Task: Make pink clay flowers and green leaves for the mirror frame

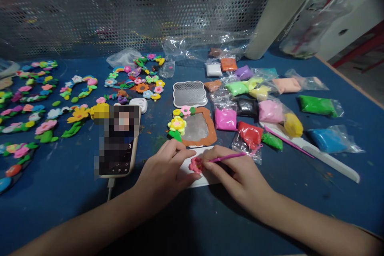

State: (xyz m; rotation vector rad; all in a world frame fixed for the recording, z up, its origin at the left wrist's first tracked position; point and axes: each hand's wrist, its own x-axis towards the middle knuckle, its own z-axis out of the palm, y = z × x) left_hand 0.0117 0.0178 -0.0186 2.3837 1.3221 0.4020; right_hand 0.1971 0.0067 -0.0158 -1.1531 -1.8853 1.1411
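A coral-pink clay flower [196, 165] with a yellowish centre lies on a white sheet [207, 181]. My left hand [166, 168] curls around its left side, thumb at the lower edge and index finger just above. Pinched in my right hand [240, 172] is a thin magenta modelling tool [226, 157], its tip hidden by my fingers at the flower's right side. Just beyond my hands lies a mirror [195, 128] framed in brown clay. A yellow clay flower [177, 125], a pink one [186, 110] and green leaves decorate its left and top.
A second mirror [190, 93] lies behind. Bagged clay, such as a red pack [249, 136], and a white comb [330, 158] fill the right side. At left are a phone [132, 160] on a cable and several clay-decorated pieces [79, 88]. A bottle [270, 20] stands behind.
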